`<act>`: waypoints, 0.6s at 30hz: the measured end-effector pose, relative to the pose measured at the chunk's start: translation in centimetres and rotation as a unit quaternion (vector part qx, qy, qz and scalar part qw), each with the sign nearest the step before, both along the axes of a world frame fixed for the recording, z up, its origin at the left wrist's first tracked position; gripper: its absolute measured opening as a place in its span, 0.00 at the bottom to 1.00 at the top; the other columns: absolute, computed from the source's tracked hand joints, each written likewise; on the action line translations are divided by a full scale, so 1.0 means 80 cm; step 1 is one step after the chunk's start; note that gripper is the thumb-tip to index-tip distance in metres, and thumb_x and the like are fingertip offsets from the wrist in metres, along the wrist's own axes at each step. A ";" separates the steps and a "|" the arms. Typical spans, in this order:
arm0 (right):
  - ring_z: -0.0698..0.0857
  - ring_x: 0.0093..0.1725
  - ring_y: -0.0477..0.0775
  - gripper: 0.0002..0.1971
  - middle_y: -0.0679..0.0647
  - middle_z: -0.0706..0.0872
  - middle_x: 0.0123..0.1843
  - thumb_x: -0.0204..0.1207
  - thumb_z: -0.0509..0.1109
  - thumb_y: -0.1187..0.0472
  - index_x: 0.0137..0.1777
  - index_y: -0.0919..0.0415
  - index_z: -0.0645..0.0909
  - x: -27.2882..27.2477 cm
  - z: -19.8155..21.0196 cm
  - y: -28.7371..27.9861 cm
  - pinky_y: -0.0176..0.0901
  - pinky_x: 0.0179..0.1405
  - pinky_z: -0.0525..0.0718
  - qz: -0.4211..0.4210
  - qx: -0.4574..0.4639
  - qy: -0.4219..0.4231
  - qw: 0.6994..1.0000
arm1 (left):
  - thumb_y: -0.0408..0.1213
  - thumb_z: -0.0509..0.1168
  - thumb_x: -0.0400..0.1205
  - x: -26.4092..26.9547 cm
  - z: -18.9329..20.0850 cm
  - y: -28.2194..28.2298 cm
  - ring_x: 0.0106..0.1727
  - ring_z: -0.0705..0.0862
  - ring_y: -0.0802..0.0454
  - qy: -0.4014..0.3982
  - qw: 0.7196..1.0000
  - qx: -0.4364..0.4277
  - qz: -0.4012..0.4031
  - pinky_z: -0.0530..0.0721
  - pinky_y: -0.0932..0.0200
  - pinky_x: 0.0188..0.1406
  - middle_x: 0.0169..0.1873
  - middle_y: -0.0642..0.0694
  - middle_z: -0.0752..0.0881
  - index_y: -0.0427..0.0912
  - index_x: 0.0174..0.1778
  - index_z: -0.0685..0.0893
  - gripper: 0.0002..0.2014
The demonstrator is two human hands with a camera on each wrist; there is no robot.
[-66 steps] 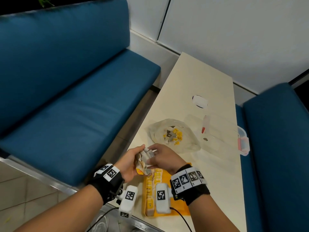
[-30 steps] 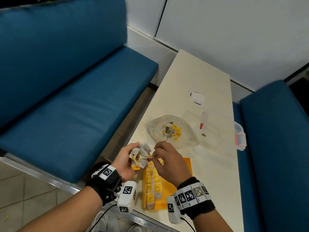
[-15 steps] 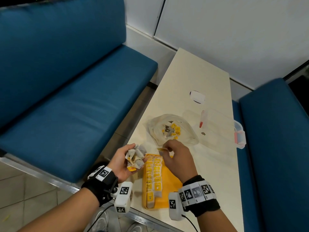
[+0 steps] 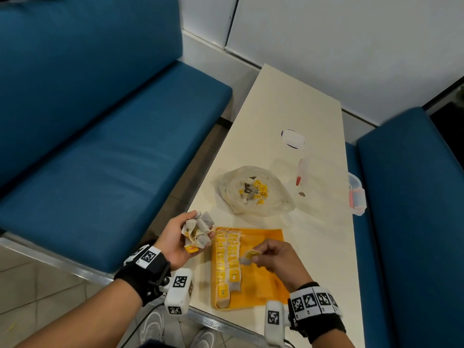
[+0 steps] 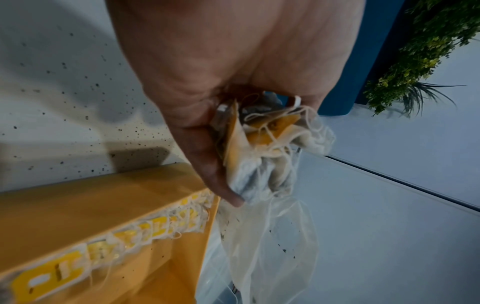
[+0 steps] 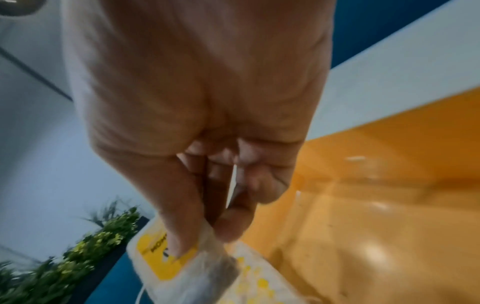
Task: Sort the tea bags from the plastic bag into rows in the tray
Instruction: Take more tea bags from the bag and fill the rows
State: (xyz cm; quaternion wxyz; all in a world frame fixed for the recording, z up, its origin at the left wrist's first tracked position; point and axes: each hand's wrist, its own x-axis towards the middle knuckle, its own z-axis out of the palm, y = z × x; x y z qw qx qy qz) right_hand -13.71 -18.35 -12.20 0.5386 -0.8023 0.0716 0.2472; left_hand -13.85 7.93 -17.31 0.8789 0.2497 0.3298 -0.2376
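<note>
An orange tray [image 4: 266,280] lies at the table's near edge with two rows of tea bags [image 4: 227,259] along its left side. My left hand [image 4: 180,237] grips a tangled bunch of tea bags [image 4: 197,231] [image 5: 262,148] just left of the tray. My right hand [image 4: 271,254] pinches one tea bag [image 4: 248,257] [image 6: 182,265] with a yellow tag above the tray, beside the second row. The clear plastic bag [image 4: 253,192] with more tea bags lies open beyond the tray.
A clear plastic box [image 4: 334,184] with red clips stands right of the bag, at the table's right edge. A white oval mark [image 4: 292,138] is farther back. Blue benches [image 4: 100,146] flank the narrow table on both sides.
My right hand pulled one tea bag out of the bunch and carried it back over the tray. My left hand drew the bunch slightly left.
</note>
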 end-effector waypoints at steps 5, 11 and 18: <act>0.82 0.22 0.49 0.07 0.64 0.85 0.30 0.74 0.72 0.77 0.41 0.66 0.80 -0.024 -0.033 -0.011 0.39 0.21 0.71 0.040 -0.043 0.059 0.997 | 0.47 0.71 0.80 0.003 0.006 -0.014 0.47 0.90 0.37 -0.006 1.000 -0.013 -0.014 0.89 0.48 0.44 0.51 0.32 0.90 0.38 0.56 0.87 0.16; 0.83 0.24 0.47 0.07 0.54 0.87 0.25 0.74 0.73 0.73 0.43 0.61 0.80 -0.033 -0.053 -0.004 0.37 0.21 0.75 0.106 -0.114 0.093 0.983 | 0.46 0.68 0.83 0.002 0.016 -0.031 0.45 0.91 0.37 -0.013 0.999 -0.029 -0.031 0.92 0.50 0.37 0.49 0.32 0.90 0.35 0.56 0.87 0.17; 0.84 0.26 0.49 0.07 0.54 0.86 0.28 0.73 0.72 0.70 0.42 0.57 0.79 -0.043 -0.069 0.009 0.39 0.23 0.78 0.130 -0.167 0.099 0.972 | 0.46 0.67 0.84 -0.004 0.018 -0.040 0.46 0.90 0.36 -0.005 0.999 -0.014 -0.050 0.92 0.52 0.35 0.52 0.32 0.90 0.34 0.60 0.87 0.18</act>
